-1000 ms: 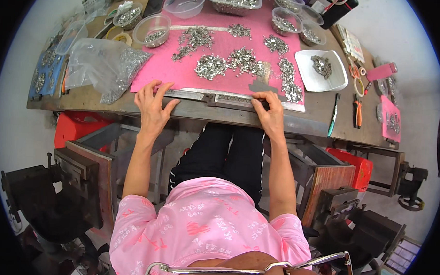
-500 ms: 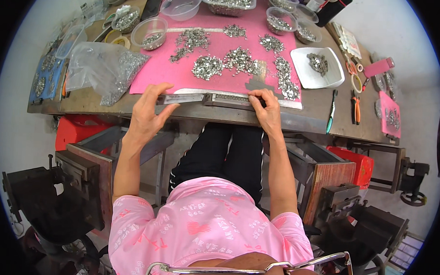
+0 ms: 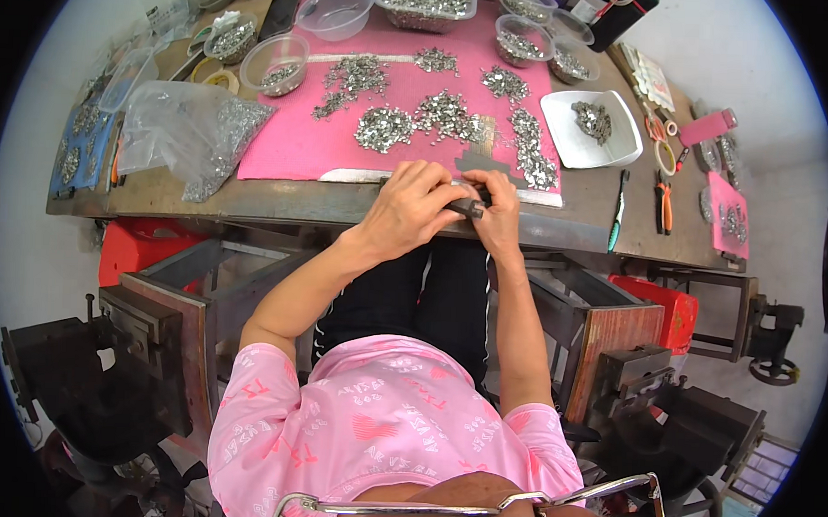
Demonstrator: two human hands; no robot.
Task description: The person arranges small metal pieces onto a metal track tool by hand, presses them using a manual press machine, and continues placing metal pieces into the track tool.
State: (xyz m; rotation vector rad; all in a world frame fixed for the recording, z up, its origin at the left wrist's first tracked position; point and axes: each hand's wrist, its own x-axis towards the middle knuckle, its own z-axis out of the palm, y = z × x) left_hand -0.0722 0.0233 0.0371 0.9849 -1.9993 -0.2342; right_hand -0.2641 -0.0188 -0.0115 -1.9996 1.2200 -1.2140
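Observation:
At the table's front edge my two hands are close together on a dark, narrow metal bar (image 3: pixel 468 207). My left hand (image 3: pixel 405 207) wraps over the bar from the left, its fingers curled and hiding most of it. From the right, my right hand (image 3: pixel 498 214) grips the other end between thumb and fingers. The bar's blunt end pokes out between the hands. Just beyond them on the pink mat (image 3: pixel 295 149) lie flat grey strips (image 3: pixel 490 167). Small piles of shiny metal pieces (image 3: pixel 385 130) spread across the mat farther off.
A white square dish (image 3: pixel 555 127) with metal pieces, a toothbrush (image 3: pixel 619 211) and orange-handled pliers (image 3: pixel 663 208) lie to the right. Left are a clear bag (image 3: pixel 168 127) of pieces and a round plastic tub (image 3: pixel 273 64). Dark machine vises (image 3: pixel 146 359) flank my seat below the table.
My left hand has moved right, from open beside the long slotted metal bar to closed around it next to my right hand. The bar is now turned and mostly covered.

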